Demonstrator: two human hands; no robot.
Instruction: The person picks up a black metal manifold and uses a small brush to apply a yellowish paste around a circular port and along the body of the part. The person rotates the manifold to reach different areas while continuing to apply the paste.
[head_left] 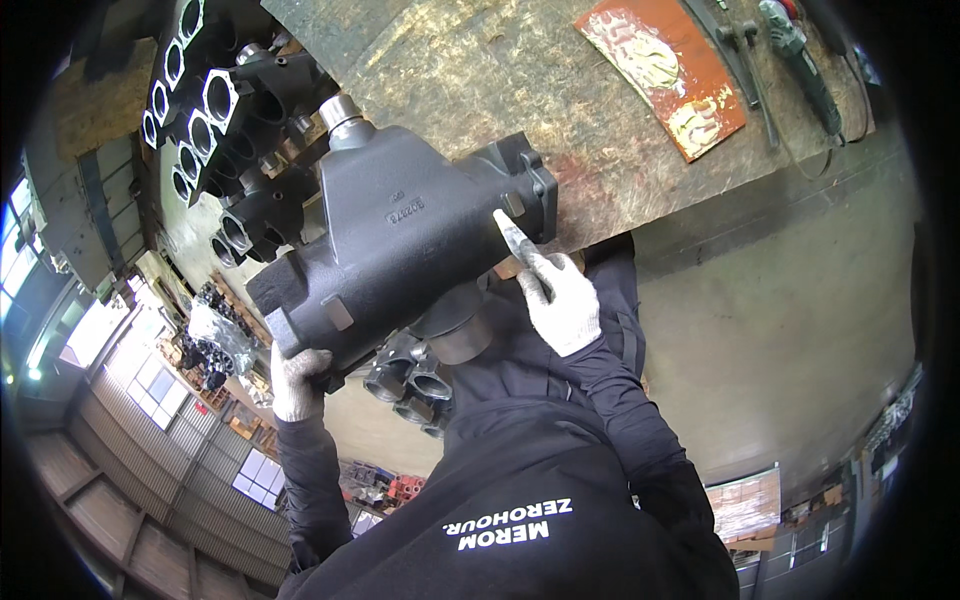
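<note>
A large black cast metal housing (pixel 390 225) lies slantwise at the near edge of the workbench, with a bare metal stub at its top left. My left hand (pixel 298 383), in a white knit glove, is closed around the flange at the housing's lower left end. Also white-gloved, my right hand (pixel 562 308) grips a putty knife (pixel 520 243), its index finger stretched along it. Cream putty covers the knife's tip, which is at the housing's right part, beside a small raised pad. Whether the tip presses on the metal I cannot tell.
On the stained workbench (pixel 450 60) an orange board (pixel 702 72) carries smears of cream putty. An angle grinder (pixel 800 65) with a cord and several long metal tools lie right of it. More black housings (pixel 265 95) stand at the left; others (pixel 405 378) sit below the bench edge.
</note>
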